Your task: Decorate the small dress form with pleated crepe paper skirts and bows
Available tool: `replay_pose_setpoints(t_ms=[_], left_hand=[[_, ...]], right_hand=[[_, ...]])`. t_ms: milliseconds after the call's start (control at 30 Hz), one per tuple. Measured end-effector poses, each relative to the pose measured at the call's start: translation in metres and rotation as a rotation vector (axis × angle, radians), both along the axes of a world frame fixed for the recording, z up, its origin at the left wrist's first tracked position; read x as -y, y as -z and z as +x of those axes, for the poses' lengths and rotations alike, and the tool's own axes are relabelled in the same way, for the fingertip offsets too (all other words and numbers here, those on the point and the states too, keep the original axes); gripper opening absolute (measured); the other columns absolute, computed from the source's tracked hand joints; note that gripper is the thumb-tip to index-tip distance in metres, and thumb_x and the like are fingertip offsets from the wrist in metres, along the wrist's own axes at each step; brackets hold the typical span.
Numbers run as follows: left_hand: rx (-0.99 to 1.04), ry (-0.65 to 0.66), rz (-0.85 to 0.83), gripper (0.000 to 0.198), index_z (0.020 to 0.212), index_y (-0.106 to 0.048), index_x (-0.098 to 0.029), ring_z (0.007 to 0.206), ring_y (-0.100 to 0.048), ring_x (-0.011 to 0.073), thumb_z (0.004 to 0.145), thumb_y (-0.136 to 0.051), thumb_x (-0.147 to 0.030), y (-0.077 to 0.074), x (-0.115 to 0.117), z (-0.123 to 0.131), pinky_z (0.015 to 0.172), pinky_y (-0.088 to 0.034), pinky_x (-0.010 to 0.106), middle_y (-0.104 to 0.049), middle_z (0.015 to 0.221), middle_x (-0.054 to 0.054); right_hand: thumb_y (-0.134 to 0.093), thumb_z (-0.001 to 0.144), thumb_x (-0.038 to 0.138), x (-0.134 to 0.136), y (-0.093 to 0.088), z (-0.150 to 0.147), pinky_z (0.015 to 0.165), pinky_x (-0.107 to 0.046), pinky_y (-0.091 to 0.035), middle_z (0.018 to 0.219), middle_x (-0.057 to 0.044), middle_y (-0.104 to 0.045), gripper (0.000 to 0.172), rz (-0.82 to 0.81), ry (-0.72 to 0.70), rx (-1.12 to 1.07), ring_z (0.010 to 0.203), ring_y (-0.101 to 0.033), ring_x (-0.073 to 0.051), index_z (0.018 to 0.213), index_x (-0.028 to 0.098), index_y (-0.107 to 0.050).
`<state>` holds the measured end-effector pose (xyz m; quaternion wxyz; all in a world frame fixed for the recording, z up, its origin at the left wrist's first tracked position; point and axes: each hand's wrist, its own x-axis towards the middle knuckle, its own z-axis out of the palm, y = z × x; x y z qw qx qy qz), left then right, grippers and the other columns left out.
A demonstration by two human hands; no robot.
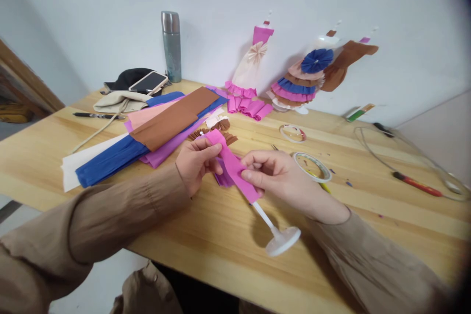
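My left hand point(195, 162) and my right hand point(274, 174) are both closed on a strip of pink crepe paper point(231, 162) held over the wooden table point(206, 235). The strip is wrapped on a small white mannequin stand point(276, 235), whose stem and round base stick out below my right hand, tilted toward the table's near edge. My left fingers pinch the strip's upper end. My right thumb and fingers press its lower part against the stand. A purple paper piece shows behind the pink strip.
Sheets of brown, pink, blue, purple and white crepe paper point(147, 132) lie at the left. Tape rolls point(312, 166) sit right of my hands. Two paper-dressed figures point(253, 64) point(309, 78) lean on the wall. A flask point(171, 46), phone point(148, 82), pen point(95, 116) and red-handled tool point(417, 184) lie around.
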<state>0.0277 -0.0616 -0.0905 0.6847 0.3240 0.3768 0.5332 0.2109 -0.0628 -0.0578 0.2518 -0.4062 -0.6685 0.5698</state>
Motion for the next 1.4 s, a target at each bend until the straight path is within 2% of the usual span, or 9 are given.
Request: replay_pose_setpoints(t_ms=[267, 467, 767, 900, 1000, 1100, 1200, 1300, 1400], left_hand=[[0.044, 0.05, 0.029, 0.02, 0.062, -0.06, -0.013, 0.035, -0.047, 0.008, 0.069, -0.075, -0.023, -0.001, -0.001, 0.0, 0.041, -0.04, 0.02, -0.051, 0.038, -0.003], [0.065, 0.208, -0.001, 0.022, 0.066, -0.066, -0.011, 0.041, -0.055, 0.0115, 0.064, -0.08, -0.028, 0.005, -0.001, -0.001, 0.045, -0.048, 0.025, -0.062, 0.048, 0.001], [0.226, 0.366, -0.001, 0.028, 0.08, -0.074, -0.012, 0.068, -0.072, 0.0175, 0.061, -0.087, -0.028, 0.007, 0.004, 0.001, 0.069, -0.054, 0.026, -0.076, 0.075, 0.007], [0.271, 0.301, 0.049, 0.019, 0.08, -0.075, -0.013, 0.082, -0.073, 0.0196, 0.064, -0.083, -0.019, 0.004, 0.005, 0.003, 0.089, -0.054, 0.034, -0.077, 0.086, 0.006], [0.281, 0.203, 0.117, 0.012, 0.079, -0.075, -0.013, 0.085, -0.073, 0.0217, 0.068, -0.079, -0.014, 0.001, 0.005, 0.004, 0.097, -0.051, 0.043, -0.076, 0.085, 0.006], [0.263, 0.103, 0.159, 0.013, 0.08, -0.075, -0.014, 0.087, -0.072, 0.0215, 0.067, -0.079, -0.014, -0.002, 0.005, 0.005, 0.098, -0.05, 0.042, -0.076, 0.085, 0.005], [0.159, 0.073, 0.199, 0.017, 0.082, -0.076, -0.014, 0.088, -0.071, 0.0216, 0.067, -0.082, -0.02, -0.003, 0.008, 0.005, 0.093, -0.051, 0.038, -0.076, 0.084, 0.006], [0.021, 0.077, 0.275, 0.02, 0.082, -0.077, -0.016, 0.082, -0.069, 0.0205, 0.068, -0.083, -0.03, -0.004, 0.012, 0.005, 0.082, -0.053, 0.035, -0.075, 0.083, 0.006], [-0.08, 0.09, 0.387, 0.02, 0.083, -0.077, -0.019, 0.077, -0.066, 0.0185, 0.07, -0.081, -0.034, -0.006, 0.017, 0.004, 0.068, -0.053, 0.03, -0.073, 0.089, 0.005]], right_hand=[[-0.056, 0.086, 0.029, -0.009, 0.003, 0.007, 0.052, -0.025, -0.035, 0.058, 0.003, -0.051, 0.022, 0.41, -0.018, 0.194, 0.054, -0.044, -0.01, 0.066, 0.018, -0.057], [-0.054, 0.085, 0.013, -0.015, 0.004, 0.015, 0.063, -0.029, -0.041, 0.075, -0.003, -0.063, 0.016, 0.817, 0.05, 0.329, 0.068, -0.056, -0.015, 0.072, 0.017, -0.062], [-0.055, 0.086, 0.01, -0.014, 0.008, 0.011, 0.067, -0.029, -0.049, 0.09, -0.005, -0.069, 0.015, 0.976, 0.089, 0.248, 0.076, -0.063, -0.016, 0.078, 0.019, -0.063], [-0.058, 0.086, 0.02, -0.015, 0.007, 0.013, 0.063, -0.031, -0.051, 0.098, -0.008, -0.07, 0.023, 0.914, 0.278, 0.262, 0.07, -0.063, -0.016, 0.108, 0.019, -0.063], [-0.059, 0.086, 0.031, -0.017, 0.003, 0.017, 0.057, -0.03, -0.048, 0.084, -0.008, -0.07, 0.019, 0.76, 0.382, 0.291, 0.06, -0.06, -0.015, 0.094, 0.016, -0.067], [-0.049, 0.091, 0.053, -0.015, -0.001, 0.02, 0.048, -0.027, -0.042, 0.055, -0.004, -0.061, 0.046, 0.421, 0.195, 0.247, 0.048, -0.053, -0.014, 0.065, 0.017, -0.063], [-0.041, 0.086, 0.074, -0.01, -0.002, 0.018, 0.041, -0.026, -0.038, 0.052, -0.004, -0.061, 0.066, 0.071, -0.1, 0.173, 0.04, -0.049, -0.011, 0.067, 0.016, -0.065], [-0.037, 0.084, 0.079, -0.006, 0.0, 0.014, 0.039, -0.024, -0.033, 0.047, -0.004, -0.059, 0.072, -0.017, -0.224, 0.144, 0.035, -0.042, -0.009, 0.063, 0.016, -0.066], [-0.037, 0.089, 0.073, -0.005, 0.002, 0.011, 0.039, -0.024, -0.031, 0.053, -0.005, -0.062, 0.07, 0.006, -0.152, 0.052, 0.039, -0.044, -0.008, 0.057, 0.016, -0.062]])
